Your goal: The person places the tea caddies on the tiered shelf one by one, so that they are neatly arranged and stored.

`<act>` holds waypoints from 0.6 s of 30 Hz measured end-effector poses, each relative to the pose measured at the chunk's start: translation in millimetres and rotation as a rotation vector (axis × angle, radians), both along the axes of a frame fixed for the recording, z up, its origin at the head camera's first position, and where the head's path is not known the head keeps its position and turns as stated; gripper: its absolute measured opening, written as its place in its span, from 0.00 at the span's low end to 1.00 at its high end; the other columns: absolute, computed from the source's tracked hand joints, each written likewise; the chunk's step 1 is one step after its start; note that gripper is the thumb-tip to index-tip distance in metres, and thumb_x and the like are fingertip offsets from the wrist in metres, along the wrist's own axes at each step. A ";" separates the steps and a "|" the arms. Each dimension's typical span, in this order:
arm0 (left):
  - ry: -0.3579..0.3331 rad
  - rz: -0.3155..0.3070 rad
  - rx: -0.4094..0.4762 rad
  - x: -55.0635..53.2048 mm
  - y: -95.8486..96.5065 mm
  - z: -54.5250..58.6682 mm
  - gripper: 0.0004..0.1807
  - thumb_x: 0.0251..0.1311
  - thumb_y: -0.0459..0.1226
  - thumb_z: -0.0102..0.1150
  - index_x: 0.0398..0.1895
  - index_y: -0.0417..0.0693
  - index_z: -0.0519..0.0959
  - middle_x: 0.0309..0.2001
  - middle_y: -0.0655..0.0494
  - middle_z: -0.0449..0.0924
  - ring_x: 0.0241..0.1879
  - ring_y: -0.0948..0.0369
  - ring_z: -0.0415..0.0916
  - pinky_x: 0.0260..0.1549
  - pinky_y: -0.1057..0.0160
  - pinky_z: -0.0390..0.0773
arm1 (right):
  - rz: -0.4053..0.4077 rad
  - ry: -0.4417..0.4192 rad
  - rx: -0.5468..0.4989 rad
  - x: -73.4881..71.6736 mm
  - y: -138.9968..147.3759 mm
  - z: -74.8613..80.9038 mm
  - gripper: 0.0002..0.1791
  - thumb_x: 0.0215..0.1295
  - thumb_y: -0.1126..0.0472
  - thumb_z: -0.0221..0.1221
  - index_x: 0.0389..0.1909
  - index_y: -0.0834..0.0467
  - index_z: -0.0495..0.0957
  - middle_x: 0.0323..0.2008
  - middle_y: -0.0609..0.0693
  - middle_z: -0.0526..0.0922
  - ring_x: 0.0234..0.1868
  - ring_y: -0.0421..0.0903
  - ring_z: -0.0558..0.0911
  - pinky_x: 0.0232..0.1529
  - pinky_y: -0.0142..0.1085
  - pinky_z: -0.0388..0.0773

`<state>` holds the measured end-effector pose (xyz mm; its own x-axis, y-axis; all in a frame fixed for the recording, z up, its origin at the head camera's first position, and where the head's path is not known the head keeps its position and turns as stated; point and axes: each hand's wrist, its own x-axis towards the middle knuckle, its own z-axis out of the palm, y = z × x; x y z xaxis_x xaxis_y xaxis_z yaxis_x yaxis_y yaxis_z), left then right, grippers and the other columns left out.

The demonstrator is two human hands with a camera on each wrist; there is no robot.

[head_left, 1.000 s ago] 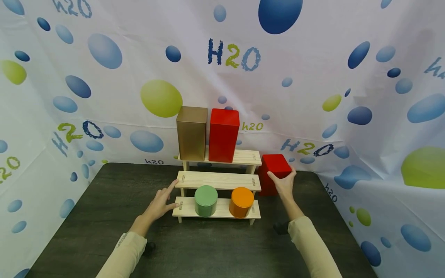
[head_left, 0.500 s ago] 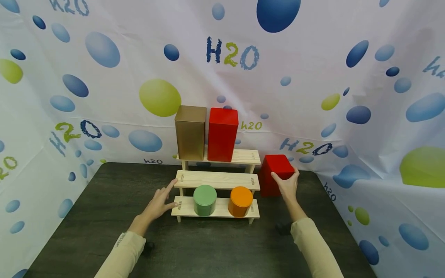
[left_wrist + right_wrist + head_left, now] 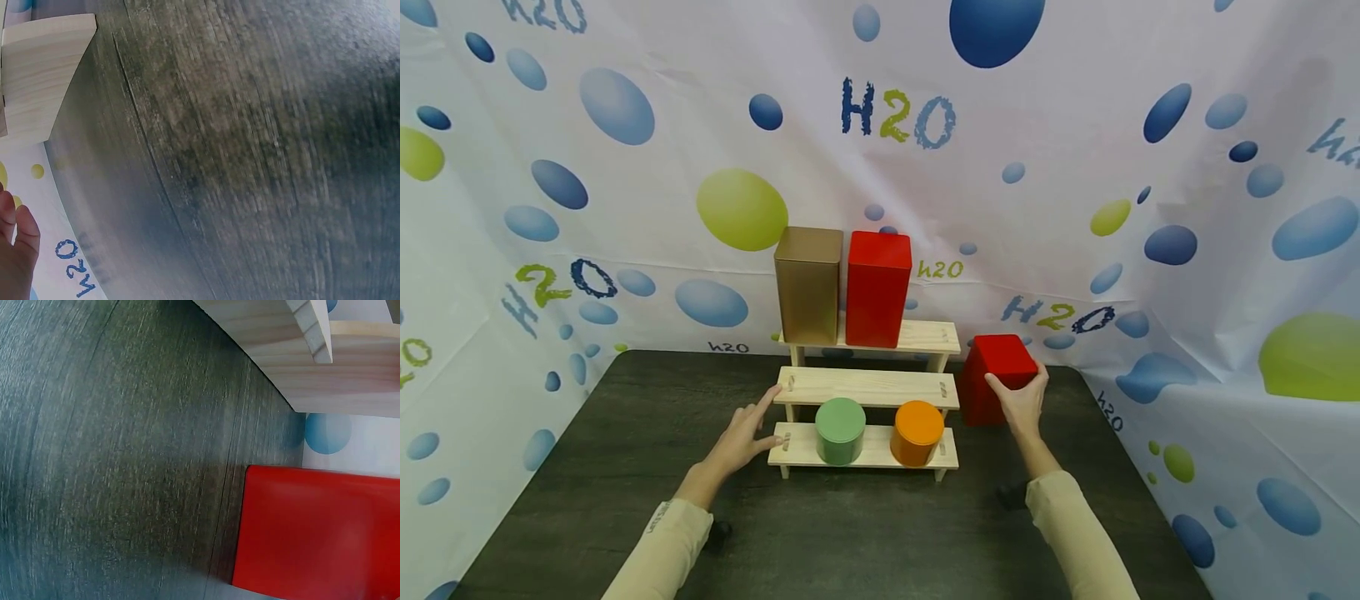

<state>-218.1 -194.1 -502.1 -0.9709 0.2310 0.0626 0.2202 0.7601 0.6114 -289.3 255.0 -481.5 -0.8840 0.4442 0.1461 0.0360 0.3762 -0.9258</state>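
My right hand grips a tall red box from its near right side, thumb on the front and fingers round the far edge. The box is upright on the dark table, just right of a three-tier wooden shelf; its lower part fills the right wrist view's corner. With extended fingers, my left hand touches the shelf's left end, index finger at the middle tier and thumb at the bottom one. On the top tier stand a gold box and another red box. The middle tier is bare.
A green round tin and an orange round tin stand on the bottom tier. Behind the dark table hangs a white curtain with blue and green spots, which also closes both sides.
My right hand has shifted the red box slightly right, away from the shelf. My left hand keeps its place on the shelf. The head view has drifted a little.
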 end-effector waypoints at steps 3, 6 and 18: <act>0.002 -0.002 0.003 -0.4 0.4 0.1 0.48 0.49 0.37 0.66 0.71 0.54 0.47 0.27 0.50 0.58 0.29 0.58 0.50 0.23 0.63 0.55 | -0.006 -0.001 0.017 1.0 0.4 1.3 0.50 0.47 0.48 0.67 0.65 0.58 0.47 0.62 0.60 0.56 0.60 0.59 0.60 0.58 0.59 0.56; 0.001 -0.007 0.004 -0.4 0.7 -0.6 0.48 0.49 0.37 0.66 0.71 0.54 0.48 0.27 0.50 0.58 0.28 0.58 0.50 0.23 0.63 0.56 | -0.005 0.020 0.032 3.5 2.3 0.3 0.49 0.47 0.50 0.67 0.65 0.59 0.49 0.62 0.61 0.57 0.60 0.59 0.60 0.58 0.58 0.56; 0.005 -0.004 -0.002 0.1 0.6 0.0 0.48 0.49 0.37 0.66 0.71 0.54 0.47 0.27 0.52 0.57 0.29 0.58 0.51 0.23 0.63 0.55 | 0.209 0.032 -0.020 8.4 20.2 4.2 0.49 0.51 0.59 0.65 0.66 0.62 0.43 0.64 0.65 0.52 0.62 0.60 0.57 0.61 0.55 0.52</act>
